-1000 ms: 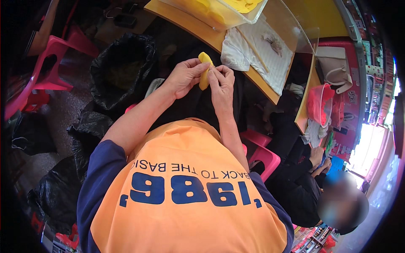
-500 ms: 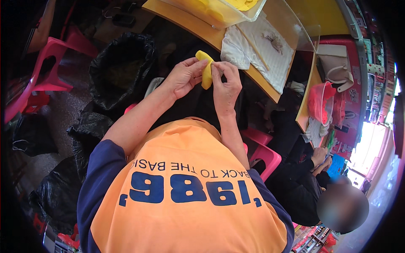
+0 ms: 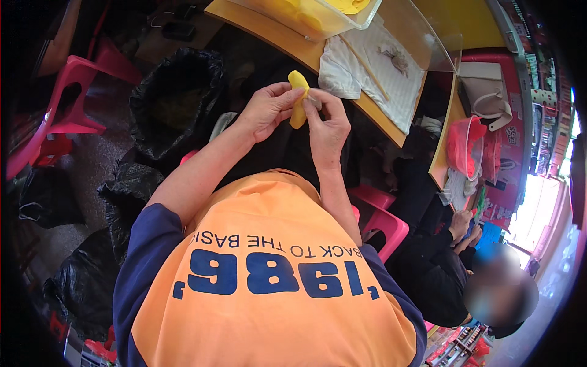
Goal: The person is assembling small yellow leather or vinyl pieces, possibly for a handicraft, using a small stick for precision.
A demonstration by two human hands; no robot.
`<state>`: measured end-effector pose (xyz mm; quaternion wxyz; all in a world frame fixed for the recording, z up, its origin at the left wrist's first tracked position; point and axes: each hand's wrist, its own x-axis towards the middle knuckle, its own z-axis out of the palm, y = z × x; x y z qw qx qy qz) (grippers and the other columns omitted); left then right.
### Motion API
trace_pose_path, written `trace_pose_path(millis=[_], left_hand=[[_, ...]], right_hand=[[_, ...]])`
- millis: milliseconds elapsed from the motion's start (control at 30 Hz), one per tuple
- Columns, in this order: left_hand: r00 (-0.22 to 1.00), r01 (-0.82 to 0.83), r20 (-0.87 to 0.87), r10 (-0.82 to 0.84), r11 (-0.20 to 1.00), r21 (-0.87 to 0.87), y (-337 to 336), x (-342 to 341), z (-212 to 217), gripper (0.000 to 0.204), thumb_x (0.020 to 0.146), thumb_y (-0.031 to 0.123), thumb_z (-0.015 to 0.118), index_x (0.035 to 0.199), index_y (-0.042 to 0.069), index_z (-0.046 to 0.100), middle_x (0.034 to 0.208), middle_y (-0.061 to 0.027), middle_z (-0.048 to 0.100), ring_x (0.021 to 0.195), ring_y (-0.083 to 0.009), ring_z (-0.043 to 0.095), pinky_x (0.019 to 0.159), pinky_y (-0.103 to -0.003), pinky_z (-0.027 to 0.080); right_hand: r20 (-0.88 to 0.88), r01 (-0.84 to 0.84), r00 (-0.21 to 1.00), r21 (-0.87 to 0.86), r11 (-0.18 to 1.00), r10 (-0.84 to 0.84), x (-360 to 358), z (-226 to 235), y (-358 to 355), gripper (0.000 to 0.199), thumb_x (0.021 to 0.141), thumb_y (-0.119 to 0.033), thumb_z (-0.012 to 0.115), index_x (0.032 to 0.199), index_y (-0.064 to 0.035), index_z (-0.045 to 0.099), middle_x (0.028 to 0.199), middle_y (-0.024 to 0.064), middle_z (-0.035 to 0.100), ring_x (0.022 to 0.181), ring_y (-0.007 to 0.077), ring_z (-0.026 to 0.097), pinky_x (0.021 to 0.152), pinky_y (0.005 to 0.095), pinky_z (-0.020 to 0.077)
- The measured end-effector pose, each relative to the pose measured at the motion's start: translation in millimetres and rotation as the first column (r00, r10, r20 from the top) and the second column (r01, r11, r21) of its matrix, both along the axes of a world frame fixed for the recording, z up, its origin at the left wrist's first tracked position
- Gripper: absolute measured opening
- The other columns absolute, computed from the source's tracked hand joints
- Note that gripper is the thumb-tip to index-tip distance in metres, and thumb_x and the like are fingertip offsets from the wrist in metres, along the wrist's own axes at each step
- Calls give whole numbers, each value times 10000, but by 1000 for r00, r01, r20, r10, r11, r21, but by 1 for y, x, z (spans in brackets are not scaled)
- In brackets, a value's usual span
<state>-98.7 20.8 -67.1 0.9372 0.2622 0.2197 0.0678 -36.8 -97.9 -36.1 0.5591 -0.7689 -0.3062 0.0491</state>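
Held up in front of the chest, the yellow fruit piece point(image 3: 298, 101) stands nearly upright, its long axis running up and down with the rounded top tipped slightly left; it is smooth, bright yellow and gently curved. The left hand point(image 3: 266, 110) pinches its left side, the right hand point(image 3: 327, 125) its right. Beyond them lies the wooden worktop point(image 3: 257, 18), carrying a clear plastic tub point(image 3: 306, 18) and a white cloth point(image 3: 367, 79).

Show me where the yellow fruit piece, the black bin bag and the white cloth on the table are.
yellow fruit piece point(image 3: 298, 104), head view, on its middle between the fingers.
black bin bag point(image 3: 174, 104), head view, on its open inside.
white cloth point(image 3: 373, 76), head view, on its flat middle.
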Motion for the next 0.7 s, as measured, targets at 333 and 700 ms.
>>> trace_pose_path(millis=[333, 700], left_hand=[[999, 0, -46, 1, 1000, 6, 3, 0, -4, 272, 884, 186, 644, 1090, 20, 582, 990, -43, 630, 888, -122, 624, 786, -249, 520], [988, 58, 152, -21, 967, -248, -1, 5, -12, 374, 929, 248, 567, 1235, 41, 507, 1155, -81, 599, 1033, -164, 597, 958, -309, 458]], right_hand=[[-197, -44, 980, -93, 995, 25, -6, 15, 5, 321, 919, -138, 565, 1208, -18, 490, 916, 91, 670, 853, 117, 596, 801, 251, 455], [251, 160, 960, -118, 980, -126, -5, 11, 6, 448, 773, -177, 740, 1146, -17, 550, 866, 23, 604, 789, 108, 561, 743, 230, 442]])
